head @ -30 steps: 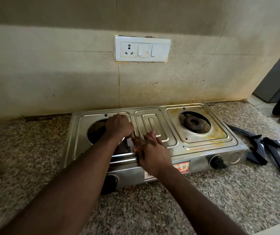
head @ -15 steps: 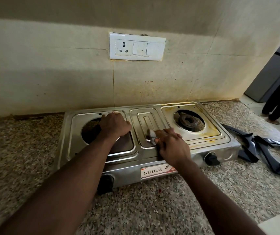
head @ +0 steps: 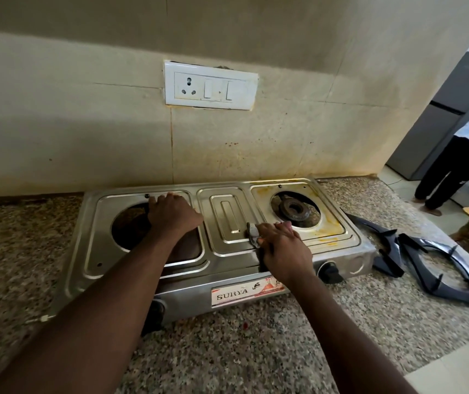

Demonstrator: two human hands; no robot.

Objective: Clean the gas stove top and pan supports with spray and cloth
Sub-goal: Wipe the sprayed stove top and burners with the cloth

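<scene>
Right hand [head: 287, 251] holds cloth [head: 253, 232] on stove [head: 227, 214], whose length runs left-right.

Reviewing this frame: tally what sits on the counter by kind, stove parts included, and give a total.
Gas stove: 1
Burner in view: 1
Control knobs: 2
Pan supports, off the stove: 2
Cloth, under the right hand: 1
Total: 7

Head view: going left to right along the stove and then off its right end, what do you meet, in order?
Left burner opening → left hand → centre raised panel → cloth → right hand → pan supports.
</scene>
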